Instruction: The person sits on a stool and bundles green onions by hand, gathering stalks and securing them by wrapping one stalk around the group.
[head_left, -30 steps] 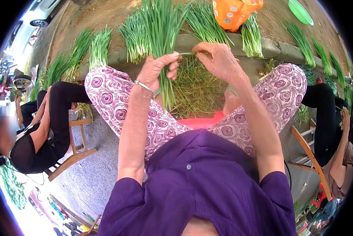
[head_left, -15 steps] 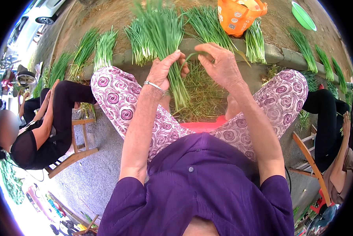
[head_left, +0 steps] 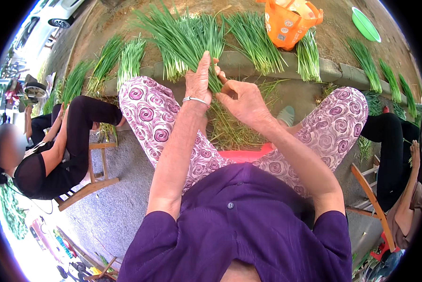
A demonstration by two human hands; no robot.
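Observation:
A bunch of long green chives [head_left: 178,40] slants up and to the left from my left hand [head_left: 199,80], which is wrapped round its stems. My right hand [head_left: 245,100] is closed at the lower stems, thumb and forefinger pinched together beside the left hand's fingers. The pale stem ends are mostly hidden behind my hands. Beneath them, a heap of loose green and yellowish trimmings [head_left: 234,127] lies on the ground between my feet.
Sorted chive bundles [head_left: 255,44] lean along a stone kerb [head_left: 330,68] ahead. An orange bag [head_left: 290,26] and a green basin [head_left: 366,24] stand beyond. People sit on wooden chairs [head_left: 86,188] at both sides. Something pink [head_left: 243,155] shows between my legs.
My right hand has come in from the right and down to the stems, where a loose blade was at its fingers before. The bunch now tilts further left.

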